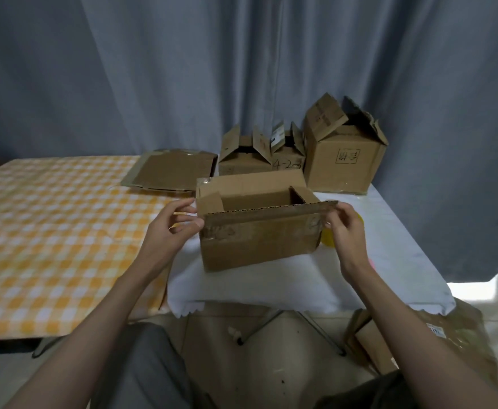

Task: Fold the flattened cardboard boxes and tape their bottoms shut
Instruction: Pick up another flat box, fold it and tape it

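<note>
A brown cardboard box (259,240) stands opened up on the white-covered table (271,287), its flaps up and old tape marks on its near side. My left hand (171,228) pinches the near flap's left corner. My right hand (343,225) pinches the same flap's right end. A yellow tape roll (329,239) shows partly behind the box's right side, mostly hidden by my right hand.
Three assembled boxes stand at the back: a tall one (343,160) and two small ones (243,154) (289,156). Flattened cardboard (171,172) lies on the yellow checked tablecloth (50,231). More flat boxes (413,343) lie on the floor at right.
</note>
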{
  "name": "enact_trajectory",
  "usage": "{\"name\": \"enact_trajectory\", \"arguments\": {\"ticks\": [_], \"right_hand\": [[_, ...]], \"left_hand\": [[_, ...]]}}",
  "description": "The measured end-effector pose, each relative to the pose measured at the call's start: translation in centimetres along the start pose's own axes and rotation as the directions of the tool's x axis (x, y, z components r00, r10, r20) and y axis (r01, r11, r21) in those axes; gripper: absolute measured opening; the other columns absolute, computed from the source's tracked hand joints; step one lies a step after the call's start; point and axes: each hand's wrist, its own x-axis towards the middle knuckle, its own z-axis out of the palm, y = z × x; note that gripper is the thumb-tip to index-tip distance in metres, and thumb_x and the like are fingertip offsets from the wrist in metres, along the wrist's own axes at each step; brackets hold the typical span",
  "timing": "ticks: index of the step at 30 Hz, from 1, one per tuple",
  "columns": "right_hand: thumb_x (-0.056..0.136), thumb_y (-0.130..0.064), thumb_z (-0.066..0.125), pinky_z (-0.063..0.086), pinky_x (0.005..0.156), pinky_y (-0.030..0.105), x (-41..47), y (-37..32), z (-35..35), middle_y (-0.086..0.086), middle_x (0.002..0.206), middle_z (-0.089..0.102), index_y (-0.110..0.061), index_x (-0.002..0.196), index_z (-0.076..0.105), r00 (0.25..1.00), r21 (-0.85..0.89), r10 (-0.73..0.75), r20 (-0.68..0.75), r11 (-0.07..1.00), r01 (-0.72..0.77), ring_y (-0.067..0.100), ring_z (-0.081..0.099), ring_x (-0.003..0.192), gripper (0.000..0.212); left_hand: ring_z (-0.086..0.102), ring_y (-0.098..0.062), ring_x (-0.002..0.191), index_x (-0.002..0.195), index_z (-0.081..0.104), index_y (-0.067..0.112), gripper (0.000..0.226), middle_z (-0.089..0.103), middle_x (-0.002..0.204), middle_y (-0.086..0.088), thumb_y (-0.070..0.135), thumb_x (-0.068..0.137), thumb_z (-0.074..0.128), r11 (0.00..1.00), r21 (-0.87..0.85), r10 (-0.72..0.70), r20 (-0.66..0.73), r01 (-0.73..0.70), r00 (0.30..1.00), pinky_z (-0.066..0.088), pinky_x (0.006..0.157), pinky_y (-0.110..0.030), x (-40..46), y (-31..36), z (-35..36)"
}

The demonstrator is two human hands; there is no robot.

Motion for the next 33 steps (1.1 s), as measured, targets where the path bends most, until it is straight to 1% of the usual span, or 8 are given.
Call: {"name": "enact_trajectory", "arguments": {"ticks": [5, 10, 13, 17, 22, 25, 30, 33], "right_hand": [[0.095, -0.048, 0.055, 0.05, 0.083, 0.04, 0.1, -0.5, 0.1, -0.006, 0.083, 0.061, -0.027, 0.077, 0.056, 0.998, -0.023, -0.052, 0.027, 0.998, 0.053, 0.016, 0.059, 0.086, 0.027], [0.093, -0.035, 0.067, 0.046, 0.076, 0.032, 1.4, -0.3, 0.6, -0.002, 0.087, 0.058, -0.013, 0.087, 0.055, 0.997, -0.017, 0.075, -0.006, 0.997, -0.075, 0.015, 0.053, 0.082, 0.026], [0.087, -0.033, 0.075, 0.044, 0.072, 0.025, 2.2, -0.4, 0.9, -0.002, 0.087, 0.055, -0.014, 0.093, 0.056, 0.988, 0.002, 0.154, -0.03, 0.988, -0.154, 0.014, 0.053, 0.082, 0.028], [0.083, -0.041, 0.076, 0.048, 0.073, 0.036, 3.6, -0.9, 1.9, 0.0, 0.087, 0.055, -0.02, 0.088, 0.047, 0.964, -0.079, 0.238, -0.115, 0.966, -0.247, 0.018, 0.052, 0.08, 0.036], [0.086, -0.041, 0.07, 0.051, 0.049, 0.026, 3.9, -3.6, 3.6, 0.007, 0.096, 0.056, -0.014, 0.104, 0.041, 0.942, -0.073, 0.319, -0.101, 0.942, -0.327, 0.019, 0.063, 0.059, 0.044], [0.068, -0.046, 0.078, 0.061, 0.069, 0.035, 3.5, -3.6, 4.5, 0.011, 0.109, 0.054, -0.019, 0.094, 0.044, 0.944, -0.023, 0.331, -0.008, 0.943, -0.331, 0.028, 0.07, 0.086, 0.05], [0.087, -0.03, 0.07, 0.063, 0.075, 0.043, -1.6, -3.5, 5.4, 0.011, 0.101, 0.066, -0.017, 0.103, 0.049, 0.908, -0.002, 0.36, 0.214, 0.93, -0.368, 0.025, 0.07, 0.094, 0.03], [0.09, -0.034, 0.068, 0.063, 0.074, 0.041, -4.1, -3.2, 5.1, 0.007, 0.102, 0.065, -0.015, 0.117, 0.049, 0.902, 0.018, 0.357, 0.244, 0.928, -0.372, 0.021, 0.069, 0.097, 0.038]], "left_hand": [[0.061, -0.002, 0.089, 0.125, 0.062, 0.019, 0.044, 0.062, 0.107, 0.003, 0.043, 0.087, 0.063, 0.999, 0.049, 0.005, -0.07, -0.001, 0.998, 0.048, 0.077, -0.023, 1.0, -0.1, 0.8], [0.057, -0.009, 0.096, 0.152, 0.031, 0.018, 0.066, 0.053, 0.109, 0.002, 0.023, 0.093, 0.062, 0.973, -0.043, -0.226, 0.0, 0.226, 0.974, 0.049, 0.075, -0.025, 3.2, 0.7, 1.3], [0.054, -0.018, 0.102, 0.148, 0.038, 0.031, 0.076, 0.045, 0.126, -0.001, 0.037, 0.077, 0.066, 0.968, 0.1, -0.24, 0.113, 0.229, 0.964, 0.047, 0.073, -0.027, 4.2, 1.2, 1.0], [0.051, -0.014, 0.09, 0.133, 0.045, 0.021, 0.059, 0.049, 0.117, 0.003, 0.011, 0.083, 0.074, 0.988, 0.033, -0.153, 0.073, 0.151, 0.986, 0.045, 0.07, -0.021, 3.2, 1.7, 1.8], [0.05, -0.012, 0.102, 0.11, 0.052, 0.032, 0.049, 0.053, 0.116, 0.012, 0.04, 0.07, 0.079, 0.978, 0.209, 0.019, 0.023, -0.023, 1.0, 0.047, 0.081, -0.031, 0.6, 0.6, 2.0], [0.048, -0.007, 0.106, 0.104, 0.051, 0.034, 0.052, 0.052, 0.111, 0.016, 0.053, 0.068, 0.083, 0.937, 0.331, 0.105, 0.029, -0.109, 0.994, 0.044, 0.083, -0.024, -0.3, 1.5, 2.3], [0.043, 0.004, 0.102, 0.138, 0.045, 0.033, 0.093, 0.039, 0.122, 0.014, 0.082, 0.061, 0.066, 0.888, 0.433, 0.078, 0.196, -0.158, 0.977, 0.04, 0.078, -0.011, -1.0, 4.1, 4.1], [0.035, -0.006, 0.129, 0.155, 0.028, 0.024, 0.112, 0.033, 0.147, 0.007, 0.086, 0.066, 0.056, 0.874, 0.465, 0.023, 0.254, -0.143, 0.967, 0.039, 0.101, -0.024, -1.5, 4.3, 5.5]]}}
